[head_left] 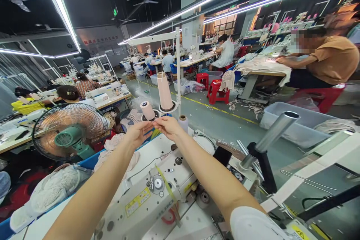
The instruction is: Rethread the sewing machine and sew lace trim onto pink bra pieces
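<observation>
Both my arms reach forward over the top of a white sewing machine. My left hand and my right hand meet fingertip to fingertip just in front of the thread stand. Each hand is closed in a pinch; what they hold is too thin to make out, perhaps a thread. Right behind the hands stand a tall pinkish thread cone, a shorter cone and a small white spool.
A green-based desk fan stands at the left. Light fabric pieces lie at the lower left. A grey plastic bin and a metal tube sit at the right. Other people sew at tables beyond the aisle, with red stools.
</observation>
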Demonstrator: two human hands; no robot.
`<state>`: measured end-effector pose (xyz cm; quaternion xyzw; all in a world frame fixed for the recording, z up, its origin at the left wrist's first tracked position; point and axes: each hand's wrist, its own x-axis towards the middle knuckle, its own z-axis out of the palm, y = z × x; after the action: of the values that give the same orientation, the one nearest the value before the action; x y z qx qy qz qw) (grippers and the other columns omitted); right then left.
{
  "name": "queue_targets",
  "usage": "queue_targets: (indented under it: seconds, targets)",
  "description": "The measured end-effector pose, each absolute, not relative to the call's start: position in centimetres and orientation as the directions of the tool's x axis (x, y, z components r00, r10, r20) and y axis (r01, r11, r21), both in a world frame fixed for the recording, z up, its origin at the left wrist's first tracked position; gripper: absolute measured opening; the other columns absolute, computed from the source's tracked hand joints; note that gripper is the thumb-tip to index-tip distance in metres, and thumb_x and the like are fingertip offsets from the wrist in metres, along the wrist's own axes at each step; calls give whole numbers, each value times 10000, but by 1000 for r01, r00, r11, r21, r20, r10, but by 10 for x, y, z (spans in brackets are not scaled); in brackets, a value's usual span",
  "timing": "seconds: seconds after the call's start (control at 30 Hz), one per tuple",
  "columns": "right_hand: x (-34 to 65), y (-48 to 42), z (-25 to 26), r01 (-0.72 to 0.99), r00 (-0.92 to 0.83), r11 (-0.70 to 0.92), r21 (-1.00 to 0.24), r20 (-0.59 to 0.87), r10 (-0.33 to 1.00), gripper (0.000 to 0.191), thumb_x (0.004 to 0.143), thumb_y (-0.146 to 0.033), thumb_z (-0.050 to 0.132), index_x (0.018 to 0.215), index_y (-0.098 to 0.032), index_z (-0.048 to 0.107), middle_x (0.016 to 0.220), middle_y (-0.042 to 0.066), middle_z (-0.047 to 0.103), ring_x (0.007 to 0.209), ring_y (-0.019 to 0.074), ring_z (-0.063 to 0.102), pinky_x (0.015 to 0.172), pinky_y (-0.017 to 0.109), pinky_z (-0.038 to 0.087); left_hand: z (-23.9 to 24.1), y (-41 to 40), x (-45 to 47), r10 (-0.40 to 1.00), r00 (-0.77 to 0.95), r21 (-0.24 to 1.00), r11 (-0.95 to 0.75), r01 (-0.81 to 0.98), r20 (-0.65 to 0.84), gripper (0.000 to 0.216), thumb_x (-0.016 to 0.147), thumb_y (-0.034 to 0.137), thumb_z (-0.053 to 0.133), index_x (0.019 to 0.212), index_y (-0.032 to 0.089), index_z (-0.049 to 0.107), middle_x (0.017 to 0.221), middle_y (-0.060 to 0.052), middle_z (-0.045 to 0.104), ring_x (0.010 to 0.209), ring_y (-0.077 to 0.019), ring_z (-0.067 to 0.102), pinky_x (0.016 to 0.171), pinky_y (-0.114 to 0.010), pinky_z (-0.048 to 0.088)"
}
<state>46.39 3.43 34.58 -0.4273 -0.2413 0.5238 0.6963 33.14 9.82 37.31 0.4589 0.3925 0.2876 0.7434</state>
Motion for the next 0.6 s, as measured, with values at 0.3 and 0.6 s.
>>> queue_targets:
  seconds: [0.3,0.6]
  targets:
    - [438,35,345,-606,301,17,-795,-210,930,187,772,-89,715,620,-119,610,444,-63,479,374,22,422,333,89,309,371,90,335,790,533,899,422,-114,-303,75,753,150,631,786,127,695,767,-40,685,668,-142,613,638,-285,519]
    - [429,38,342,-588,307,46,-808,-170,937,179,806,-144,676,656,-120,581,426,-88,415,374,28,370,351,110,302,367,85,338,835,494,921,358,-153,-242,103,695,196,684,782,142,692,822,-35,686,664,-119,583,594,-236,483]
